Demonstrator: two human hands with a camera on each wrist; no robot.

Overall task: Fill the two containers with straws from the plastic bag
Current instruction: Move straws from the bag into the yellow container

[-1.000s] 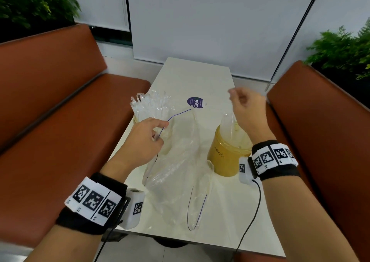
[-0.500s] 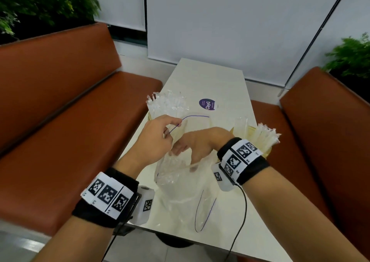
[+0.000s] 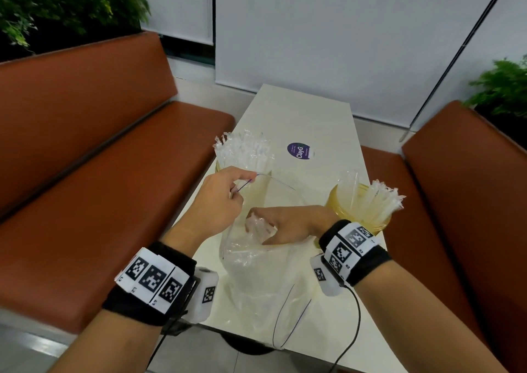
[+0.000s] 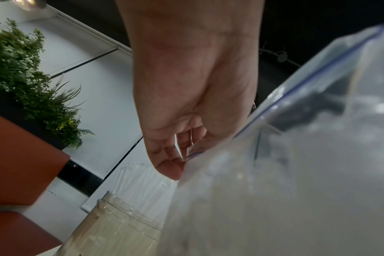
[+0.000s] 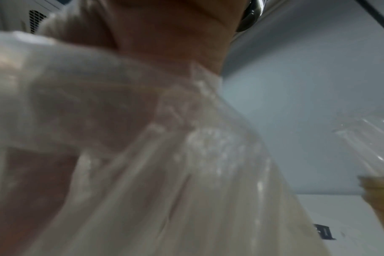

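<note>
The counter (image 3: 299, 110) carries a clear bag (image 3: 256, 281) standing between two straw-filled jars (image 3: 356, 216). The left hand (image 3: 216, 198) pinches the bag's rim, holding the mouth up; its fingers (image 4: 171, 166) are narrow. The right hand (image 3: 288, 224) reaches inside, fingers curled around straws (image 3: 256, 227).

Plastic bag (image 3: 256, 273) between two containers (image 3: 356, 213) on table (image 3: 299, 110)

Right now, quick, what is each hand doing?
Left hand: pinches the plastic bag's rim, holding it open.
Right hand: inside the bag, fingers around straws.
</note>
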